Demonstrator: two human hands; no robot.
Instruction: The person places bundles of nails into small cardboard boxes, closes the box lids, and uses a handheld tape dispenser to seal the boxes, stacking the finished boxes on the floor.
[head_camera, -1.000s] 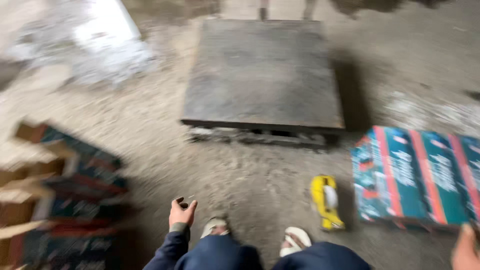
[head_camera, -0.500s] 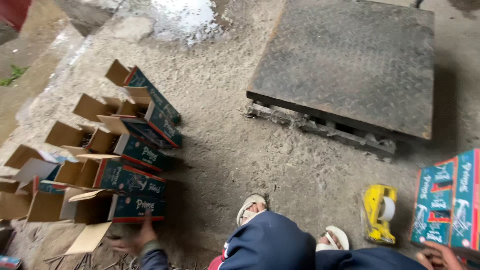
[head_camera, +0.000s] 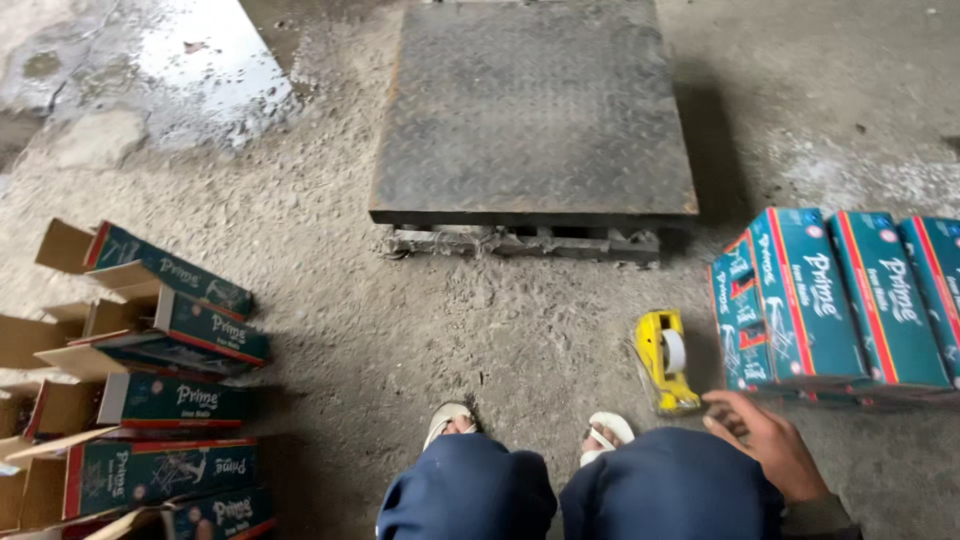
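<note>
Resting on the person's right knee, the right hand (head_camera: 765, 440) has its fingers loosely curled and part open, with nothing in its grip. Just ahead of the fingertips and a little to their left lies a yellow tape dispenser (head_camera: 664, 362) on the dusty concrete floor (head_camera: 330, 250), near the hand but not touching it. Directly beyond the hand, and to its right, stands a row of closed teal boxes (head_camera: 835, 300) with red stripes, packed side by side; the nearest box edge is close to the knuckles, apart from them. Farther out, straight ahead of the knees, sits a dark steel tread-plate platform (head_camera: 535, 105). Well away on the far left is a stack of open teal cartons (head_camera: 150, 400) with their brown flaps up. The left hand cannot be made out, so its grip cannot be told. Half a second ago the left hand was reaching among those open cartons and the right hand sat low beside the closed boxes; the view has since swung right and centred on the platform.
</note>
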